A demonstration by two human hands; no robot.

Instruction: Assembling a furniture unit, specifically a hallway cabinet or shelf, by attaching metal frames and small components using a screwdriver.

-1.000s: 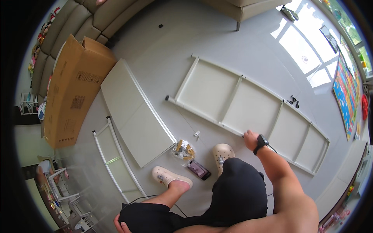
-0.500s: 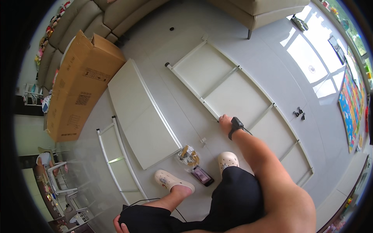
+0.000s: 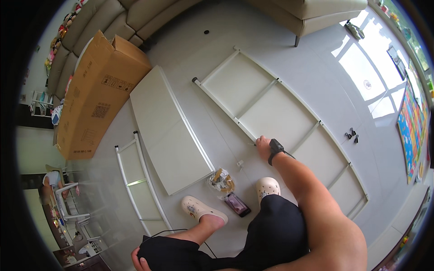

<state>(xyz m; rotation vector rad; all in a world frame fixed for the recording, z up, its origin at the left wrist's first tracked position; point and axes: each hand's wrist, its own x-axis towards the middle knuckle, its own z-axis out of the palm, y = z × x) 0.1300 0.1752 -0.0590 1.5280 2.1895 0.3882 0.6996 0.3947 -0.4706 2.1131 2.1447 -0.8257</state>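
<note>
One long white frame [image 3: 282, 115] with crossbars [image 3: 257, 98], flat on the grey floor [image 3: 208, 122], right hand [image 3: 263, 147] with its grip at the near rail [image 3: 246, 129], black wrist device [image 3: 276, 146] worn; left hand [image 3: 138, 259] against black shorts [image 3: 278, 228]. Alongside: one smaller white frame [image 3: 136, 183], one broad white board [image 3: 169, 135], one long cardboard box [image 3: 101, 95]. Near the beige clogs [image 3: 199, 210]: one clear bag of small parts [image 3: 221, 181], one dark phone [image 3: 238, 204]

Under my right hand [image 3: 264, 148]: long white metal-framed board [image 3: 282, 110] | left: white rectangular panel [image 3: 174, 135], then long brown cardboard box [image 3: 101, 97] | between my feet [image 3: 203, 211]: black rectangular phone [image 3: 237, 204]
</note>
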